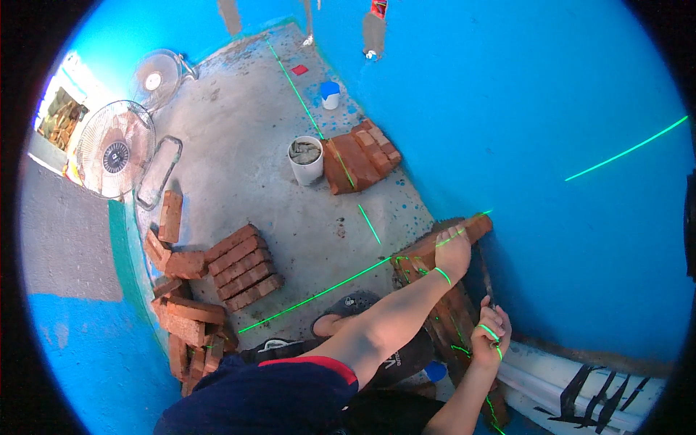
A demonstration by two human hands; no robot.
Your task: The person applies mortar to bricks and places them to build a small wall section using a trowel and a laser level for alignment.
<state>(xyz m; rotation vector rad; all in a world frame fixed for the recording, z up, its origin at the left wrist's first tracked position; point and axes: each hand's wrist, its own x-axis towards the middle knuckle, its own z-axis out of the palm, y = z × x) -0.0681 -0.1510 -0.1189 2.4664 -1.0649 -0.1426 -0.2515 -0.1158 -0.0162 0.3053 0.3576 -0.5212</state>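
My left hand point(453, 254) is closed over the top of a red brick point(478, 228) at the end of a low brick wall point(449, 319), close to the blue wall. Its fingertips are partly hidden. Beside it, my right hand point(491, 335) grips the handle of a trowel point(486, 275), whose narrow, dark blade points up along the brick wall's right side. Part of the trowel is hard to make out. Dark mortar shows around the held brick, and bright green laser lines cross the bricks and both hands.
Stacked bricks point(243, 267) and a loose brick pile point(192, 319) lie left. Ahead are more bricks point(359, 161), a white bucket of mortar point(307, 170) and a blue-and-white container point(330, 96). Two fans point(116, 156) stand far left. White pipes point(558, 384) with black tape lie right.
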